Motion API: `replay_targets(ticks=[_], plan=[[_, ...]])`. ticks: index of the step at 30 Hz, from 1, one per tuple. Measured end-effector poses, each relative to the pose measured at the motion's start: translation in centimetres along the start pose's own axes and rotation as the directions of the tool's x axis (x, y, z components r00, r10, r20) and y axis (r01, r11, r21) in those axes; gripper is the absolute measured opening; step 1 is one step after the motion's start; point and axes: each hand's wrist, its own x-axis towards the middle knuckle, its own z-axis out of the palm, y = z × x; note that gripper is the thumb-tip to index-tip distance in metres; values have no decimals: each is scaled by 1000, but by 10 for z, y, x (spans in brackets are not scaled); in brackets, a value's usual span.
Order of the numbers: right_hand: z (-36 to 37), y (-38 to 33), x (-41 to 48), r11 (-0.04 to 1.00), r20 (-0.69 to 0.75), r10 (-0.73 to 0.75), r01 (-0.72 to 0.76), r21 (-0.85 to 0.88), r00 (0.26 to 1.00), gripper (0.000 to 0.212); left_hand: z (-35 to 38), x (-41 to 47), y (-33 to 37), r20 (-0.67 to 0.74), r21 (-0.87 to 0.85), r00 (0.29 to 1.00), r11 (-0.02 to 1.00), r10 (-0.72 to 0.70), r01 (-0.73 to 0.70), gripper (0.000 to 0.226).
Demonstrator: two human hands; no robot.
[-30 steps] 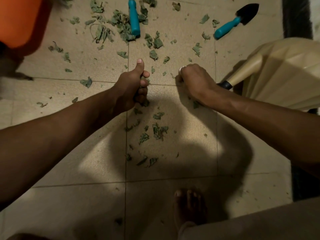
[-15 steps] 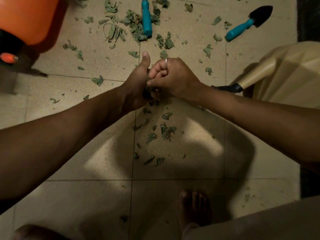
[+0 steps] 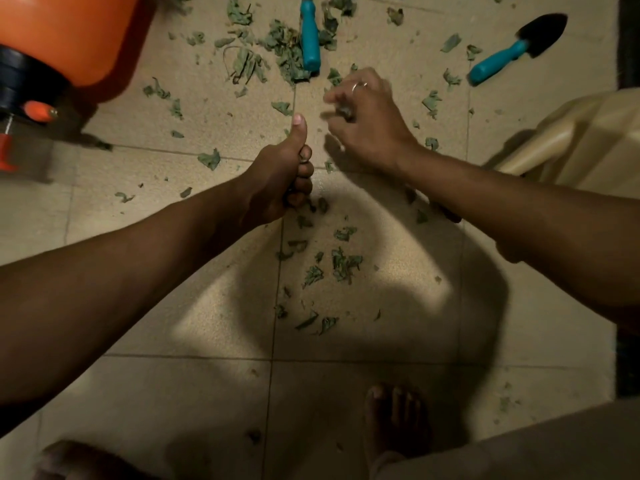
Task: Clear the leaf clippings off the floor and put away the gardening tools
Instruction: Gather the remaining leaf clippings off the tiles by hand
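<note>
Green leaf clippings lie scattered over the beige floor tiles, thickest in a pile at the top middle. My left hand is a fist with the thumb up and grips a wad of clippings. My right hand, blurred, hovers over a clipping on the floor just below the pile, its fingers apart around it. A teal tool handle lies in the pile. Further right lies a teal-handled trowel with a black blade.
An orange sprayer tank with a black cap stands at the top left. A beige plastic chair is at the right. My bare foot rests on the tiles at the bottom. A dark strip runs along the right edge.
My right hand met the left fist half a second ago, then pulled away up and to the right toward the pile. The left fist has kept its grip.
</note>
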Motion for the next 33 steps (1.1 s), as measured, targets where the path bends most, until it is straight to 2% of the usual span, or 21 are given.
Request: replay_targets(ticks=[3, 5, 7, 10, 12, 13, 14, 16, 17, 19, 21, 23, 26, 28, 31, 33], plan=[[-3, 11, 19, 977, 80, 36, -18, -211, 996, 66, -5, -1, -4, 18, -19, 1000, 1000, -17, 17, 53], [-3, 17, 30, 958, 153, 25, 20, -285, 988, 76, -7, -1, -6, 28, -42, 999, 999, -22, 23, 52], [-5, 19, 39, 937, 224, -4, 82, -340, 975, 69, -11, 0, -10, 20, -59, 1000, 998, -18, 19, 51], [-7, 16, 42, 892, 255, -97, 198, -406, 962, 40, -12, -2, -9, 7, -56, 1000, 998, -7, 7, 52], [-5, 8, 35, 879, 249, -122, 221, -423, 961, 27, -11, -4, -5, -30, -14, 999, 1000, 21, -21, 75], [-4, 2, 29, 891, 245, -98, 194, -410, 965, 29, -11, -5, -4, -53, 11, 997, 999, 46, -46, 83], [-4, -3, 23, 910, 241, -77, 168, -380, 967, 36, -11, -5, -3, -68, 25, 995, 998, 67, -65, 82], [-4, -7, 14, 945, 252, -57, 133, -297, 966, 41, -13, -3, -2, -52, 26, 995, 996, 82, -80, 57], [-5, -9, 9, 961, 262, -47, 115, -251, 964, 35, -14, -3, -2, -39, 22, 996, 997, 80, -79, 49], [-4, -10, 2, 984, 246, -53, 92, -151, 968, 15, -14, -2, -2, -31, 35, 996, 996, 80, -79, 47], [-3, -11, -1, 998, 207, -26, 35, -42, 978, 14, -13, 0, -3, -55, 47, 995, 996, 78, -75, 48], [-3, -18, -7, 975, 211, 84, -125, 185, 974, 20, -13, 2, -4, -85, 10, 994, 997, 74, -73, 47], [-6, -32, -19, 862, 254, 147, -250, 442, 956, 18, -11, 4, -4, -102, -81, 994, 996, 31, -39, 55], [-4, -43, -30, 820, 249, 110, -230, 525, 962, 12, -7, 6, -2, -36, -115, 999, 993, 4, -8, 72], [1, -51, -42, 894, 155, -24, -48, 446, 988, 9, 2, 5, -2, 81, -182, 997, 983, -5, 20, 89], [3, -50, -48, 918, 148, -87, 22, 396, 985, 7, 7, 1, -1, 98, -222, 995, 974, -13, 34, 92]])
